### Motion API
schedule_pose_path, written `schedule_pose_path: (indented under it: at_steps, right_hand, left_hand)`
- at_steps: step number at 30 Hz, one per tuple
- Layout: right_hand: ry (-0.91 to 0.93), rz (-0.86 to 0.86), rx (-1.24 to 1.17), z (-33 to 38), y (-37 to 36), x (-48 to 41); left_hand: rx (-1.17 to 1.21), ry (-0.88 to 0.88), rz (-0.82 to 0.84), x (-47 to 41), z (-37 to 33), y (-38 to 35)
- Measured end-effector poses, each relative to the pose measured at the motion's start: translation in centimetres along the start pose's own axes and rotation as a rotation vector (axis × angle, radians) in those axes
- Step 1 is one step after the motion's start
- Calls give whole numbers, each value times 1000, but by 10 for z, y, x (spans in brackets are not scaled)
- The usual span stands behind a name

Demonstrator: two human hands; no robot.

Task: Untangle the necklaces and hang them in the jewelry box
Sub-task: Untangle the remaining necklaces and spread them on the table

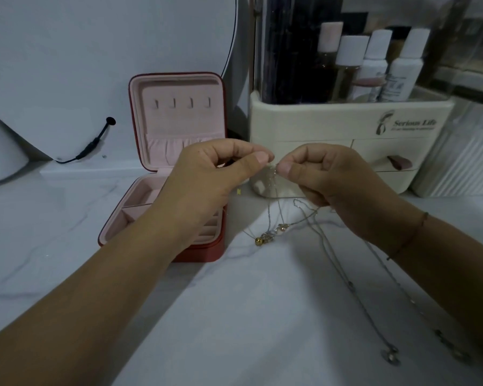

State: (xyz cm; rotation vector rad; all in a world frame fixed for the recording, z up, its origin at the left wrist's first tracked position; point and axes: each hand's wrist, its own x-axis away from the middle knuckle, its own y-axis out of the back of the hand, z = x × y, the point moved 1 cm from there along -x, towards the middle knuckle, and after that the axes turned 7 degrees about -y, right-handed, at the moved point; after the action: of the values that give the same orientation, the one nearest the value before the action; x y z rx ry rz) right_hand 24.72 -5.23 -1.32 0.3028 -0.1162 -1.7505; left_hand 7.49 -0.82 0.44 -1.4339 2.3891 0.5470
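"Above the white marble desk (234, 302) — hands?"
"Both left hand (207, 174) and right hand (326, 176) pinch the tangled thin silver necklaces (279, 215); chains trail onto it."
"Box?"
"Red, pink-lined jewelry box (179, 118) — open, behind left hand."

Cream organizer (332, 126) front — "Serious Life"; smaller line unreadable.

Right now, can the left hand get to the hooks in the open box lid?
Probably yes. The lid stands open, and the four hooks look bare and sit above and beyond the left hand, with nothing between. But both it and the right hand are pinching the tangled chains.
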Motion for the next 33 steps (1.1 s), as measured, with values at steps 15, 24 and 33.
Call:
schedule_pose_path:
  at_steps: [15, 24, 33]
  right_hand:
    - [22, 84, 127, 0, -5, 2]
    - [58, 32, -81, 1, 0, -1]
    - [40, 137, -36, -2, -4, 0]
  left_hand:
    - [-110, -75, -1, 1, 6, -1]
    - [-160, 26, 75, 0, 16, -2]
    - [-137, 16, -13, -4, 26, 0]
